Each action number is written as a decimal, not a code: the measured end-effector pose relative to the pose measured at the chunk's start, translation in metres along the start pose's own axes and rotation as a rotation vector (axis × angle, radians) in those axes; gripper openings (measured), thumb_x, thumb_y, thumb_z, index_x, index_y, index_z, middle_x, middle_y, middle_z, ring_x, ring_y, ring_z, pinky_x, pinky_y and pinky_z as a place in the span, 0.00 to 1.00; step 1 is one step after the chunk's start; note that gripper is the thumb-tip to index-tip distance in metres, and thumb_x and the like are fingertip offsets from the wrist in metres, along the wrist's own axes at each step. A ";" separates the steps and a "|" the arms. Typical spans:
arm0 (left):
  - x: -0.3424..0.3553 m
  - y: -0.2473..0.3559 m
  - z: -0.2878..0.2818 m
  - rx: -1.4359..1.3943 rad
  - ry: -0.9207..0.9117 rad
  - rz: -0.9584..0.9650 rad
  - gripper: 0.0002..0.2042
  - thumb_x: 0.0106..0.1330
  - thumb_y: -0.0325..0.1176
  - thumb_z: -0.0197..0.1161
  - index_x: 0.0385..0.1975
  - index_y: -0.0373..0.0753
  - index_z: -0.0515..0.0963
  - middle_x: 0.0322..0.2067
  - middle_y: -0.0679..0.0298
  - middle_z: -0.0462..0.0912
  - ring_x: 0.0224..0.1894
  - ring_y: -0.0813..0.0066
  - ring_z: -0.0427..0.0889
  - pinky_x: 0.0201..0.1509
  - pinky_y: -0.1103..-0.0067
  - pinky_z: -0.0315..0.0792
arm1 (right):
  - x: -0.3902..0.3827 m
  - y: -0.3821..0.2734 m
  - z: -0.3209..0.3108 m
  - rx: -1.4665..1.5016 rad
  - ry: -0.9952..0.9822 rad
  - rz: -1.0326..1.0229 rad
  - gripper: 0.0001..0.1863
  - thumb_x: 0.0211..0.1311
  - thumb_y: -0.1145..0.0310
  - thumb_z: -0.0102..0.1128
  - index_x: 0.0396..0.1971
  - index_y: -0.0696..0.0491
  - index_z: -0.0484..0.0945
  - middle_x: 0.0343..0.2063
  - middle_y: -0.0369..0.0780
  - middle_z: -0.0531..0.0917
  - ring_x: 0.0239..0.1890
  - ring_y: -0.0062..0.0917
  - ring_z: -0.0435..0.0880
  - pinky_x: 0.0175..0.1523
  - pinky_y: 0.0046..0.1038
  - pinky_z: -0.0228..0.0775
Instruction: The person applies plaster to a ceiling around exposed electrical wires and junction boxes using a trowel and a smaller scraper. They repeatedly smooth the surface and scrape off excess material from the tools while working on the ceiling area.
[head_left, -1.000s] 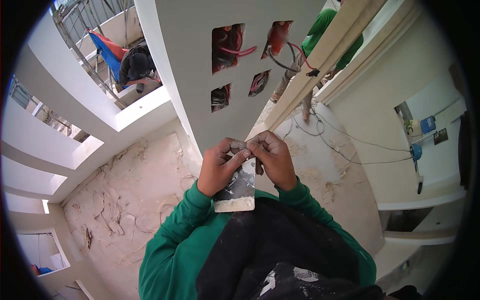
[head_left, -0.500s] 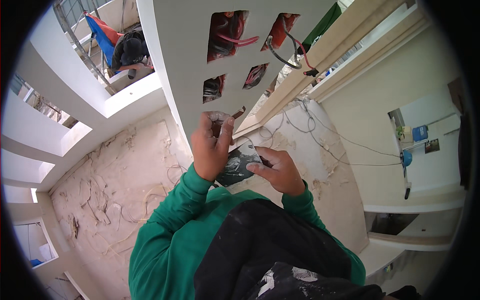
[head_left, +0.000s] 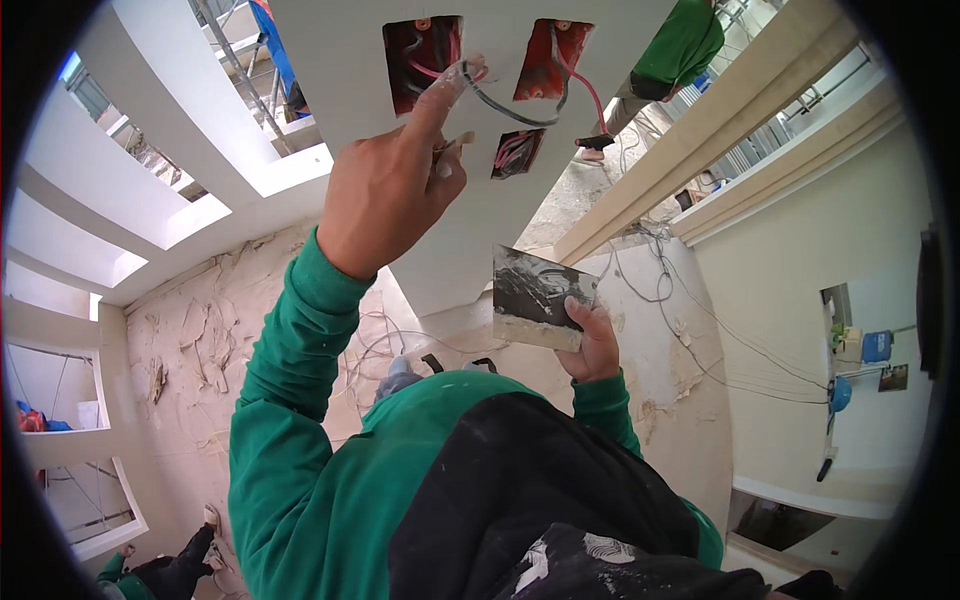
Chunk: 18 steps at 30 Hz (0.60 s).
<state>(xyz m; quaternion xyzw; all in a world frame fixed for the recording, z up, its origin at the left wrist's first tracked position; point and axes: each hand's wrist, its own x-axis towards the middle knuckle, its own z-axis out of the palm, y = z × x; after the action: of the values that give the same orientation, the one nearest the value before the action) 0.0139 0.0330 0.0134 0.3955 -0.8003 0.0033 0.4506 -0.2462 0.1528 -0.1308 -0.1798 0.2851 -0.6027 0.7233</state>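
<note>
Left hand (head_left: pixel 385 190): raised to the white wall panel (head_left: pixel 470 210), forefinger stretched onto the edge of the upper left red box (head_left: pixel 422 62); the other fingers are curled on a small putty knife (head_left: pixel 452 146).
Right hand (head_left: pixel 590 340): lower, near the chest — fingers clamped on the edge of a square plaster board (head_left: pixel 535 295), smeared grey.
Wires (head_left: pixel 500 100): grey and red ones hang between the three wall openings.
Clothing: green sleeves (head_left: pixel 290 400), dark apron.

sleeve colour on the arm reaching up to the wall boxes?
Green, on the left sleeve; the head view shows it.
</note>
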 end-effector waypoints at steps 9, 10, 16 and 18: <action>-0.007 -0.026 -0.019 0.209 -0.150 -0.054 0.24 0.57 0.24 0.62 0.56 0.46 0.70 0.33 0.50 0.82 0.31 0.47 0.81 0.33 0.62 0.76 | 0.010 -0.008 -0.018 -0.317 -0.021 -0.036 0.30 0.58 0.86 0.54 0.63 0.59 0.63 0.53 0.45 0.78 0.55 0.34 0.80 0.62 0.36 0.72; -0.008 -0.027 -0.022 0.191 -0.174 -0.073 0.24 0.57 0.24 0.62 0.56 0.46 0.70 0.33 0.50 0.82 0.31 0.47 0.81 0.33 0.61 0.76 | 0.008 -0.013 -0.020 -0.424 -0.003 -0.090 0.31 0.58 0.86 0.53 0.63 0.59 0.63 0.53 0.45 0.78 0.55 0.34 0.80 0.62 0.35 0.72; -0.006 -0.031 -0.023 0.083 -0.175 -0.030 0.25 0.58 0.21 0.61 0.58 0.43 0.71 0.21 0.58 0.76 0.22 0.60 0.78 0.29 0.67 0.72 | -0.012 -0.037 -0.012 0.109 0.050 -0.275 0.18 0.68 0.76 0.54 0.57 0.59 0.70 0.51 0.44 0.81 0.54 0.30 0.81 0.61 0.35 0.73; -0.005 -0.031 -0.024 0.012 -0.168 -0.016 0.27 0.57 0.20 0.61 0.60 0.44 0.70 0.22 0.57 0.78 0.23 0.60 0.79 0.29 0.67 0.73 | -0.015 -0.026 -0.001 0.161 0.132 -0.179 0.15 0.71 0.71 0.52 0.54 0.59 0.74 0.47 0.43 0.83 0.51 0.28 0.83 0.59 0.34 0.75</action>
<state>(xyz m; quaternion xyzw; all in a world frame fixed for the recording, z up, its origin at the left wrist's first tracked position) 0.0522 0.0238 0.0128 0.4036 -0.8320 -0.0288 0.3794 -0.2689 0.1622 -0.1132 -0.1058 0.2656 -0.6964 0.6583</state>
